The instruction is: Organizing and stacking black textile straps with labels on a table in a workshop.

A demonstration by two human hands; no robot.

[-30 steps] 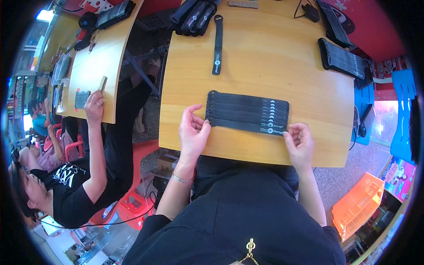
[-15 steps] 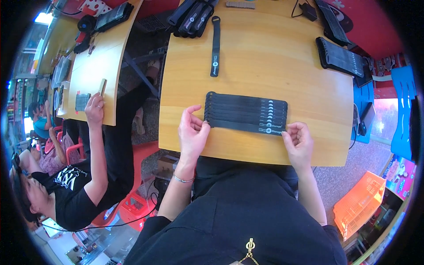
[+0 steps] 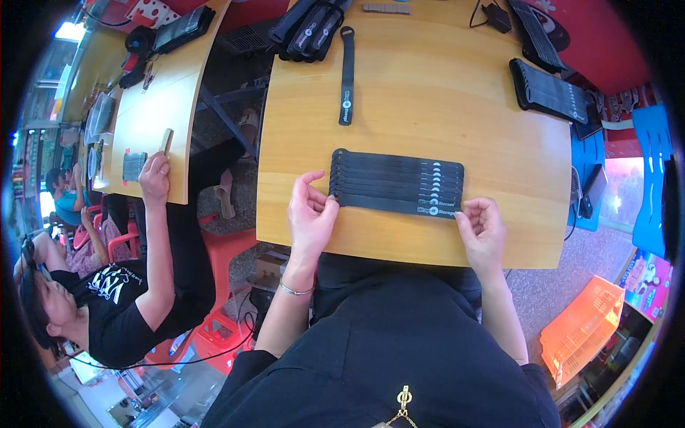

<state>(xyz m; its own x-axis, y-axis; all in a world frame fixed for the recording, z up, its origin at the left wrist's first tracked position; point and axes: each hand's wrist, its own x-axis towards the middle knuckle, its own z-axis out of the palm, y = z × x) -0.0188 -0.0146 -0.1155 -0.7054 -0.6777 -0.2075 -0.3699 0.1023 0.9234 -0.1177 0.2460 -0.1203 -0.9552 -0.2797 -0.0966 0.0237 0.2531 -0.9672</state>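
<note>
Several flat black straps with holed ends lie overlapped in a neat row point(image 3: 392, 173) on the wooden table, pale print at their right ends. The nearest strap point(image 3: 385, 205) lies along the row's near edge. My left hand point(image 3: 310, 217) pinches its left end between thumb and index finger, the other fingers loosely bent. At the printed right end, my right hand point(image 3: 482, 232) has thumb and fingertips closed on the strap's corner. Beyond the row, a single black strap point(image 3: 347, 78) lies lengthwise, its holed end away from me.
A bundle of black straps point(image 3: 307, 32) sits at the table's far left, and another stack point(image 3: 549, 93) at the right edge. A black adapter point(image 3: 497, 18) lies at the back. An orange basket point(image 3: 581, 332) stands at right. Another person's hand point(image 3: 154, 178) works at the left table.
My hands and the row of straps stay in the same place. At the left table, the other person's head and hand have shifted slightly.
</note>
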